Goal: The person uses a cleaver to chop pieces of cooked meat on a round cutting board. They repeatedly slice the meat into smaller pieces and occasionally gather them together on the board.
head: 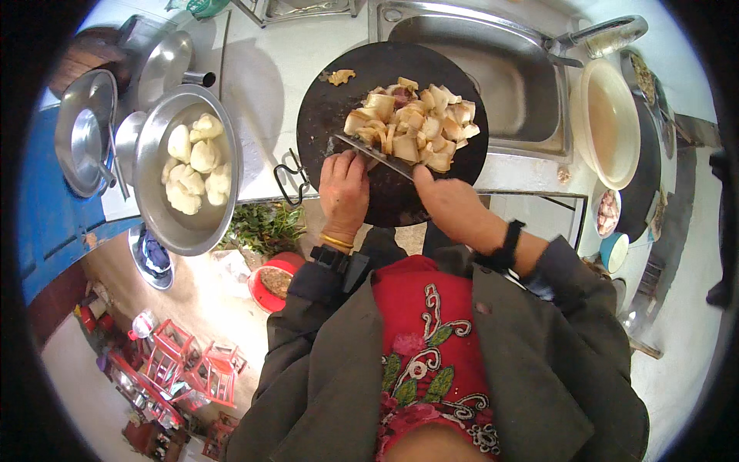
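Observation:
A round dark cutting board [392,199] lies on the white counter, its near side reaching past the edge. My right hand [450,196] grips a kitchen knife [374,155], its blade slanting up to the left across the board. Beside the blade, my left hand [344,183] rests with bent fingers at the board's left part; what lies under the fingertips is hidden. A heap of pale cut pieces [415,124], perhaps fatty meat, spreads beyond the knife, with a darker reddish piece near its top. A small yellowish lump [342,77] sits alone near the far left rim.
Left of the board, a metal bowl [231,190] holds several pale peeled pieces in water. Behind it are metal pans [64,136]. A steel sink [485,86] with a faucet [612,32] is at the back right, beside a cream basin [626,121]. A red bucket [254,289] stands on the floor.

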Available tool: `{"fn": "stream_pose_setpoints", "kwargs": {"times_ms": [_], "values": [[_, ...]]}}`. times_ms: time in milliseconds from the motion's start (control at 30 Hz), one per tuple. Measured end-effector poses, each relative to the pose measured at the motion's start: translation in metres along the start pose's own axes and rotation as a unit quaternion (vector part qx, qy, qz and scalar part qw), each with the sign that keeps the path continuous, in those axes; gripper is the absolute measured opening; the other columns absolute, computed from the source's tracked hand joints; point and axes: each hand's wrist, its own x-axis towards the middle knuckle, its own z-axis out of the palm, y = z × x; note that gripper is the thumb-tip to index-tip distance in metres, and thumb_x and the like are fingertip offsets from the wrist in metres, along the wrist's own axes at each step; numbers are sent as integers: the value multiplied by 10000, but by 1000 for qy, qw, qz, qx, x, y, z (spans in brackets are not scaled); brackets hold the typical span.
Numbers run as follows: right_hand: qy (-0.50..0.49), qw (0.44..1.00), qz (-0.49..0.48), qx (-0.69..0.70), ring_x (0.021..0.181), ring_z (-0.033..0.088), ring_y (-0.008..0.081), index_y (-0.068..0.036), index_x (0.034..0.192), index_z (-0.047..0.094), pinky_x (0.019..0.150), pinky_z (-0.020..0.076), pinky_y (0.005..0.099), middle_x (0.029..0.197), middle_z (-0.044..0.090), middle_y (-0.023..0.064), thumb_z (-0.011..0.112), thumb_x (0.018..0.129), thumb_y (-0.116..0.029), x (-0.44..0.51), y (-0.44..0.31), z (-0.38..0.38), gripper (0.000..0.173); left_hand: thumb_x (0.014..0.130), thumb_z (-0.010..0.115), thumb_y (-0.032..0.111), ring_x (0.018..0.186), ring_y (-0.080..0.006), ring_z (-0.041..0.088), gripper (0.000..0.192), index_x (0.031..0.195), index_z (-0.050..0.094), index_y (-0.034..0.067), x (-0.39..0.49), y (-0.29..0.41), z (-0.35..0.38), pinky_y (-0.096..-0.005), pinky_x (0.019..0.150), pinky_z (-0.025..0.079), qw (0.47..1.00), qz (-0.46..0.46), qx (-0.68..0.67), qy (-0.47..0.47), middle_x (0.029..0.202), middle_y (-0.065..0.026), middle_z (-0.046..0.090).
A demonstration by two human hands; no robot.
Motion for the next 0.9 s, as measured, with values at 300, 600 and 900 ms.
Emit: {"fn": "stream_pose_setpoints", "kwargs": {"times_ms": [300,600,900], "values": [[105,993,-56,14,713,726,402,17,1173,440,583,563,511,746,695,199,599,907,-22,2,-2,21,312,874,720,19,1054,-387,620,199,1072,714,15,-1,2,2,-479,931,517,999,-20,-25,29,1128,-146,685],[70,997,-26,15,764,728,444,28,1192,431,626,574,529,778,709,226,618,897,-21,-50,29,21,352,869,722,23,1048,-376,622,209,1077,712,13,-5,5,6,-468,905,515,999,-14,-9,52,1121,-145,670],[48,998,-28,-22,711,726,402,13,1143,453,601,572,506,746,705,192,608,880,-3,-35,1,7,306,846,707,17,1030,-407,611,220,1063,680,-7,-3,4,8,-487,883,513,999,12,4,35,1089,-171,654]]}}
